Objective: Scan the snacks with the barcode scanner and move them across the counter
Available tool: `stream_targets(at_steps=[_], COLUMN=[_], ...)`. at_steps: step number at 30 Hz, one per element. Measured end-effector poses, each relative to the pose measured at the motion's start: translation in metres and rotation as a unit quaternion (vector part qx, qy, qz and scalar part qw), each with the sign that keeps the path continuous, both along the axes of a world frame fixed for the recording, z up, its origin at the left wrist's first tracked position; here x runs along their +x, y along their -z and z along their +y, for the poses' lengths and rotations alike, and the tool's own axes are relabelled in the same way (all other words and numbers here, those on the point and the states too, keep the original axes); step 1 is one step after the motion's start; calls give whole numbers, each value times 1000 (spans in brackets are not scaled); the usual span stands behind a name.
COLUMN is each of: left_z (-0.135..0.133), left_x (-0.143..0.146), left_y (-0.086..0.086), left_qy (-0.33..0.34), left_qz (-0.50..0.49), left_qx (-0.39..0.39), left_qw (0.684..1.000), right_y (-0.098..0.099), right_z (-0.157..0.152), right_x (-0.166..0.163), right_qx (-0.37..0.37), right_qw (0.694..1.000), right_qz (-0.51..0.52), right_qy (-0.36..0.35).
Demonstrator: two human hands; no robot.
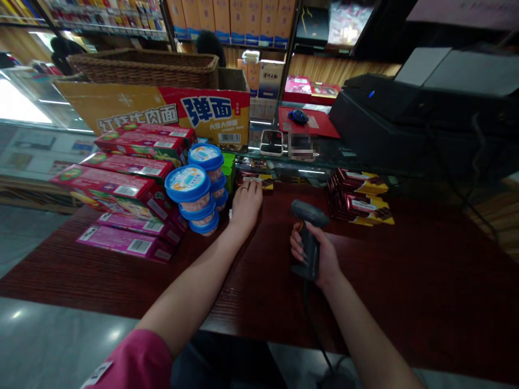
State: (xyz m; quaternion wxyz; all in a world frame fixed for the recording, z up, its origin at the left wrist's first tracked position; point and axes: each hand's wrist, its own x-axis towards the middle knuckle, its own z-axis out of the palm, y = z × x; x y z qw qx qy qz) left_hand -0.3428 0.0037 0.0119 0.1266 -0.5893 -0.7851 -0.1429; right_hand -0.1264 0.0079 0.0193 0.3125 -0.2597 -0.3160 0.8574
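Note:
My right hand [327, 256] is wrapped round the handle of a dark barcode scanner [310, 213], whose cable runs down over the front edge of the table. With its fingers bent over it, my left hand [246, 208] grips a dark red and yellow snack pack [266, 182] at the table's back edge; the fingertips are partly hidden. Left of that hand stand stacked blue-lidded tubs [187, 183] and a green pack [228, 168]. More red and yellow snack packs [365, 208] lie in a pile to the right of the scanner.
Red boxes [117, 186] and purple boxes [121, 240] are stacked at the left. Behind them are a noodle carton [208, 116] and a wicker basket [146, 67]. A phone [271, 142] and a mouse [298, 115] lie on the glass counter. Black equipment [385, 119] stands at the right.

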Motion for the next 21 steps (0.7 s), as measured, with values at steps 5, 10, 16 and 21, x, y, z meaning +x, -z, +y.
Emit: stream_targets(at_steps=[5, 10, 16, 21], left_z=[9, 14, 6, 15], left_x=[0, -5, 16, 83], left_y=[8, 11, 8, 9], left_qy=[-11, -4, 108, 272], left_qz=[-18, -42, -41, -84], left_qx=[-13, 12, 45, 27], left_qw=[1000, 999, 992, 958], right_y=[-1, -4, -2, -1], right_z=[1, 2, 2, 2], right_x=[0, -1, 8, 40], right_qx=[-8, -4, 22, 34], right_qw=[1000, 1000, 996, 979], right_qz=[-9, -6, -10, -20], right_qy=[-8, 1, 84, 201])
